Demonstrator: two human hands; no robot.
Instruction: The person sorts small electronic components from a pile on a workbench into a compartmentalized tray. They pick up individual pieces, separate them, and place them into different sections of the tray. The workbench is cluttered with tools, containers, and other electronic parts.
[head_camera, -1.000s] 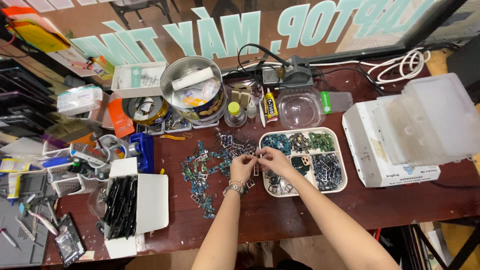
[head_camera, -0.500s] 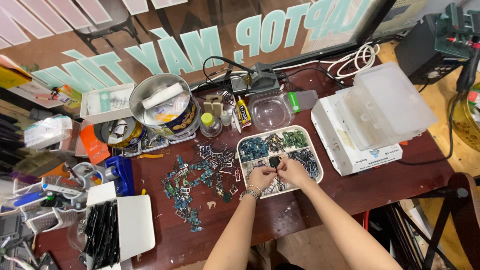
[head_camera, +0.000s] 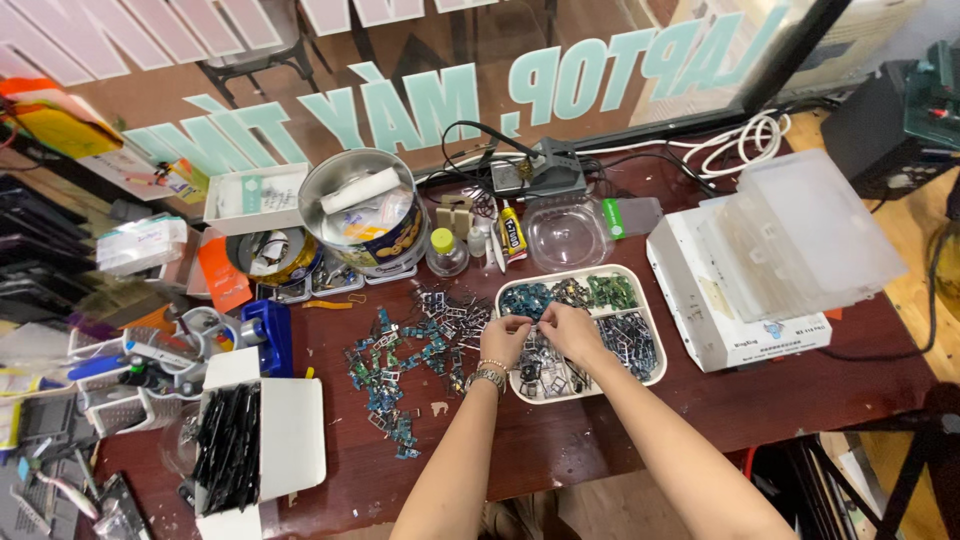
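Both hands are sitting higher and nearer the middle of the view than half a second ago, though they are staying over the same white tray (head_camera: 655, 335) while the camera is tipping to take in more of the window behind. Landmark for everything is that tray, a rounded, divided dish on the dark red table (head_camera: 780, 410). The left hand (head_camera: 505, 338) is hanging over the tray's left rim and the right hand (head_camera: 568, 330) just inside it, fingertips meeting above the left compartments; they are pinching together on a tiny piece between them, too small to name or to show its long axis. Neither hand is clearly nearer, as both are touching it. Left of the tray, a loose heap of small green and silver parts (head_camera: 410, 350) is spreading across the table, closest to the left hand. Behind the tray a clear bowl (head_camera: 565, 232) is standing, and to its right a white box (head_camera: 735, 310). The hands are hiding the compartment below them, and the forearms are running out of the bottom edge.
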